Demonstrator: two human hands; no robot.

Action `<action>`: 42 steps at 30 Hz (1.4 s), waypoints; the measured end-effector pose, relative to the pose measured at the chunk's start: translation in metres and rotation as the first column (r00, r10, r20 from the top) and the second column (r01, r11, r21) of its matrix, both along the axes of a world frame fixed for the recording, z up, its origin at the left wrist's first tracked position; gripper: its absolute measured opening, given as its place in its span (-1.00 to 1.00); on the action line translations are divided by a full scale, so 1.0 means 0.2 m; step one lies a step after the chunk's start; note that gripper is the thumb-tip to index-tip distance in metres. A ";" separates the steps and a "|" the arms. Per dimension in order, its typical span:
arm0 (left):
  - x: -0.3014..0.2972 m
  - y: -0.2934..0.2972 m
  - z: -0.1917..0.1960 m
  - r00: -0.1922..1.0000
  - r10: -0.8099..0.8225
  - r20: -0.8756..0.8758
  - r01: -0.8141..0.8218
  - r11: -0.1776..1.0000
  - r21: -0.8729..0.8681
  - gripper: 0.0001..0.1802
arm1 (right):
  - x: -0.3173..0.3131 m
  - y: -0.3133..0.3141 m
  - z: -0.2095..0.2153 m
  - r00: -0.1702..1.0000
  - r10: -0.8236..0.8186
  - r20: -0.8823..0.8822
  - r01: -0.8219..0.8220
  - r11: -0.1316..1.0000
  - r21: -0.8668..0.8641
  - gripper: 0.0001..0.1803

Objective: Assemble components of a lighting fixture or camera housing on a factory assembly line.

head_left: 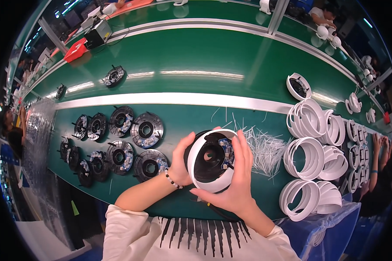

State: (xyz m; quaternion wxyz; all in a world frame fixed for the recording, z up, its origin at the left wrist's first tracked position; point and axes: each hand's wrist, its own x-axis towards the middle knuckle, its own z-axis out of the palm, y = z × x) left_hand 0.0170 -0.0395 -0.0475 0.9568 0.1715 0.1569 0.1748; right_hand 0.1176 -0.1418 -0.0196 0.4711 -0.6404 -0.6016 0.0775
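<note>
Between my two hands, in front of my chest, is a white round housing ring (219, 184) with a black disc (204, 163) inside it. A blue circuit board (225, 150) shows on the disc's right side. My left hand (181, 158) grips the left side, its fingers curled behind the rim. My right hand (240, 174) wraps the right side, fingers over the upper rim and thumb along the lower edge. Left of my hands several black discs with circuit boards (147, 129) lie on the green bench (183, 119).
Thin white strips (265, 150) lie heaped right of my hands. Stacks of white rings (303, 158) stand further right. Beyond a pale rail (178, 99) runs a green conveyor (196, 56) carrying a few parts. Clear plastic trays (37, 143) are stacked at left. Co-workers' hands (381, 145) show at far right.
</note>
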 end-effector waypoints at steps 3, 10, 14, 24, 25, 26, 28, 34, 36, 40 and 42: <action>0.02 -0.02 -0.01 0.999 -0.003 -0.049 0.013 0.977 0.213 -0.19 | 0.00 0.01 -0.04 0.991 -0.062 0.119 0.066 0.997 -0.034 0.25; -0.06 -0.03 -0.09 0.993 -0.085 0.082 0.054 0.944 0.326 0.05 | 0.02 0.06 -0.04 0.994 -0.027 0.104 0.034 0.997 -0.067 0.30; -0.06 -0.03 -0.13 0.978 -0.103 0.179 0.046 0.953 0.301 -0.02 | 0.02 0.06 -0.02 0.993 -0.051 0.110 0.065 0.990 -0.127 0.32; 0.08 -0.13 0.16 0.955 0.176 0.239 -0.258 0.891 0.373 0.08 | -0.06 0.02 -0.06 0.973 -0.219 -0.067 0.229 0.935 0.270 0.21; 0.10 -0.13 0.20 0.964 0.156 0.216 -0.230 0.896 0.379 0.08 | -0.04 0.01 -0.05 0.972 -0.218 -0.085 0.234 0.923 0.304 0.14; 0.12 -0.13 0.22 0.972 0.138 0.190 -0.203 0.899 0.387 0.08 | -0.01 -0.01 -0.05 0.966 -0.250 -0.069 0.258 0.912 0.320 0.14; 0.15 -0.10 0.18 0.984 0.091 0.151 -0.156 0.848 0.506 -0.16 | 0.05 -0.04 -0.07 0.979 -0.203 -0.036 0.202 0.915 0.348 0.04; 0.13 0.05 0.08 0.944 -0.135 -0.302 0.191 0.968 0.164 -0.38 | 0.13 -0.25 -0.22 0.958 -0.276 0.083 0.236 0.916 0.324 -0.47; 0.10 0.04 0.02 0.914 -0.196 -0.356 0.284 0.934 0.217 -0.45 | 0.14 -0.32 -0.22 0.939 -0.329 0.104 0.288 0.914 0.287 -0.60; 0.15 0.04 -0.05 0.860 -0.325 -0.393 0.410 0.899 0.155 -0.46 | 0.15 -0.41 -0.24 0.935 -0.324 0.141 0.281 0.923 0.262 -0.57; 0.19 0.05 -0.05 0.848 -0.325 -0.418 0.434 0.879 0.198 -0.46 | 0.18 -0.41 -0.24 0.927 -0.348 0.142 0.307 0.919 0.246 -0.57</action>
